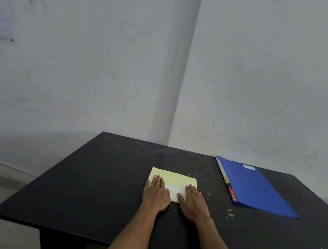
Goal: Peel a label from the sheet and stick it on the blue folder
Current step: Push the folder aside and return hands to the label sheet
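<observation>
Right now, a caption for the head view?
Both hands flat on the yellow label sheet, blue folder lying apart.

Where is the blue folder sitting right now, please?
In the head view, the blue folder lies closed on the black table at its far right, apart from the yellow label sheet under both hands.

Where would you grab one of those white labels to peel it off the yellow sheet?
Probably at a corner of the white label showing between the two hands. It lies flat on the yellow sheet, so nothing sticks up to pinch; a right hand fingernail would lift a corner, coming from the near side, while the left hand stays flat holding the sheet down.
</observation>
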